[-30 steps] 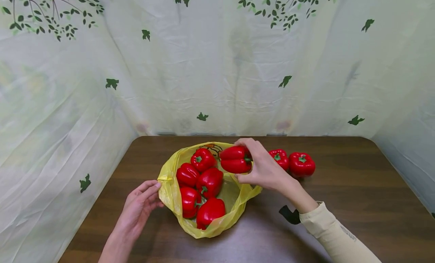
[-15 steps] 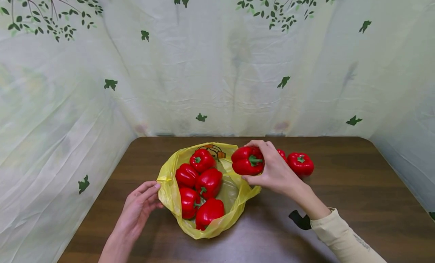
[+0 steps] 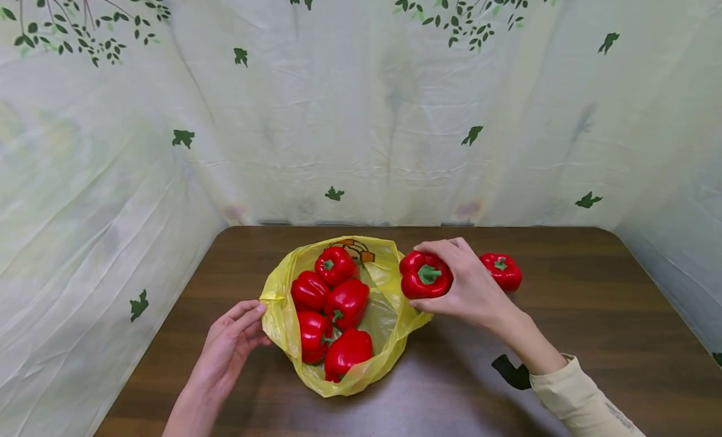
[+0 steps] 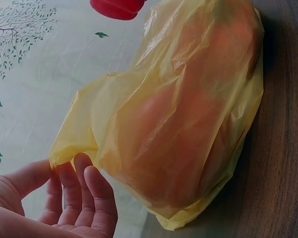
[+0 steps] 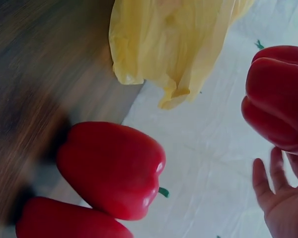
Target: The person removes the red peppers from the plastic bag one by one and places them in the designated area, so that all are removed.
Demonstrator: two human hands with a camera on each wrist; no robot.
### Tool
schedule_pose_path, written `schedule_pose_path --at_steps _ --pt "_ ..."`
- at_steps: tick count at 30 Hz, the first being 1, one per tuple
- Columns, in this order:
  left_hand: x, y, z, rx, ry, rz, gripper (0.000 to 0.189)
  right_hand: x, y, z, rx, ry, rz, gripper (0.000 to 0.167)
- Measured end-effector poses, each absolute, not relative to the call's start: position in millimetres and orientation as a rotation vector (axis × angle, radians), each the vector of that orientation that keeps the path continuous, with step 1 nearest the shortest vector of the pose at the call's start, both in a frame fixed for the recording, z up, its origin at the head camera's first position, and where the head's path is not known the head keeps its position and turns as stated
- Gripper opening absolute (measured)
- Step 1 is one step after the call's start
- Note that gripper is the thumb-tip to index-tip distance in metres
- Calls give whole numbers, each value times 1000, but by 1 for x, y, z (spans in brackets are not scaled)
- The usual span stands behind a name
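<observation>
A yellow plastic bag (image 3: 395, 336) stands wide-mouthed on the table, with several red bell peppers (image 3: 348, 303) inside. My left hand (image 3: 234, 340) pinches the bag's left rim between thumb and fingers; the left wrist view shows the pinched yellow film (image 4: 72, 151) at the fingertips. Just right of the bag's mouth, my right hand (image 3: 465, 283) grips a red bell pepper (image 3: 420, 264) in the air, its green stem toward the head camera. Two other peppers sit on the table beyond that hand: a nearer one (image 5: 111, 168) and another one (image 5: 64, 220). Only one of them shows in the head view.
The dark wooden table (image 3: 592, 330) reaches back to a pale curtain (image 3: 366, 111) with leaf prints. More curtain hangs at the left and right sides. A black strap (image 3: 510, 371) hangs at the right wrist, by a cream sleeve (image 3: 575, 393).
My right hand has carried the bell pepper rightward from over the bag's mouth to beside its right rim, turning its stem toward the head camera. My left hand stays at the rim.
</observation>
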State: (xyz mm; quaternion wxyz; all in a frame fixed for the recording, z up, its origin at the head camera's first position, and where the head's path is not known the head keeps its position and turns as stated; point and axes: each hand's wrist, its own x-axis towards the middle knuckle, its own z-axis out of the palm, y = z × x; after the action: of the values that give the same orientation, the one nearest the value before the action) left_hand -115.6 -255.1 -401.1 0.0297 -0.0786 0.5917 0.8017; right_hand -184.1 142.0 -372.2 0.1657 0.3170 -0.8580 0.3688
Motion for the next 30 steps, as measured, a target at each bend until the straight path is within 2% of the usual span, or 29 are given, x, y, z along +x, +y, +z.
schedule_pose_path --at_steps 22,30 --pt "-118 -254 -401 -272 1845 2451 8 -176 163 -375 849 -2573 1144 81" --pt "-118 -254 -402 -273 1834 2447 7 -172 167 -376 832 -2632 1128 90"
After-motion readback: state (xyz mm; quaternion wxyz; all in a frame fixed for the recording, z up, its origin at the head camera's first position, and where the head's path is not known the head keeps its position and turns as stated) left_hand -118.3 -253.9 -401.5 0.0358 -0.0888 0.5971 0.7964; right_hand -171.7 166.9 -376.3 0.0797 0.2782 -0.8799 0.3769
